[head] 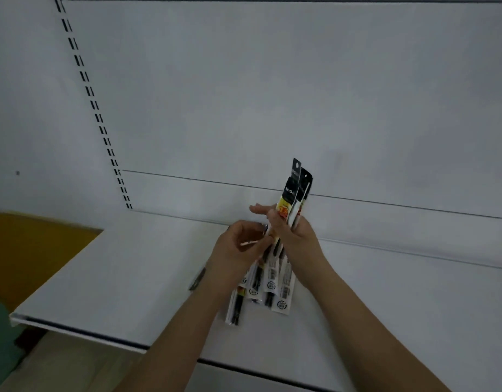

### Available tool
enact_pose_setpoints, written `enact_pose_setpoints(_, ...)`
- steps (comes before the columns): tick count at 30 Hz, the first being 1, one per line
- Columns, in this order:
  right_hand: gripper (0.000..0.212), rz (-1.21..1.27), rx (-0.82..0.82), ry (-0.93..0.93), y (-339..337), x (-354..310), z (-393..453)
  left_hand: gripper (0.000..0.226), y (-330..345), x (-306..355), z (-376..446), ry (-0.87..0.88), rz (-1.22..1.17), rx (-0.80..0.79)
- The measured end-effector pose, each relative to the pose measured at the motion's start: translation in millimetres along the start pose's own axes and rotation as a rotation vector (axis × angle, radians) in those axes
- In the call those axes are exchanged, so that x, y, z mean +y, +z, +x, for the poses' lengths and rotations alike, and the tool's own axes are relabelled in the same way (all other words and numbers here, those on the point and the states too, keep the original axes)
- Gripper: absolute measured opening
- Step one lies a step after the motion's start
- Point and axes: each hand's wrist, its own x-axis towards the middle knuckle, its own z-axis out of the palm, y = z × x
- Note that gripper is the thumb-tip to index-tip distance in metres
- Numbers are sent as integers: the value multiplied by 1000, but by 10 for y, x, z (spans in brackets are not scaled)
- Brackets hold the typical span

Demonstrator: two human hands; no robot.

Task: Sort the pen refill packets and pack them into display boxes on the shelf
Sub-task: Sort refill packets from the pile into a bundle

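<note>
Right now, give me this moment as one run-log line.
left hand: holds packets | right hand: grips packets, fanned, upright | shelf: white, below hands | display boxes: none visible

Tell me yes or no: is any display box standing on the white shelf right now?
No, the white shelf shows no display box; only the refill packets, held above it by the left hand and right hand.

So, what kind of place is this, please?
Probably a shop, at a retail display unit: a white metal shelf, a back panel with a slotted upright for brackets, and both hands gripping a bundle of retail-packaged pen refill packets.
</note>
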Motion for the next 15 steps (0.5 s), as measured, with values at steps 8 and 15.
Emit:
enact_pose_setpoints(8,8,-143,177,106,-563,86,-52,51,43,-492,-7,222,801,-21)
enact_pose_setpoints(15,24,-268,75,151,-511,-5,-204,37,157,58,-39,348,495,71)
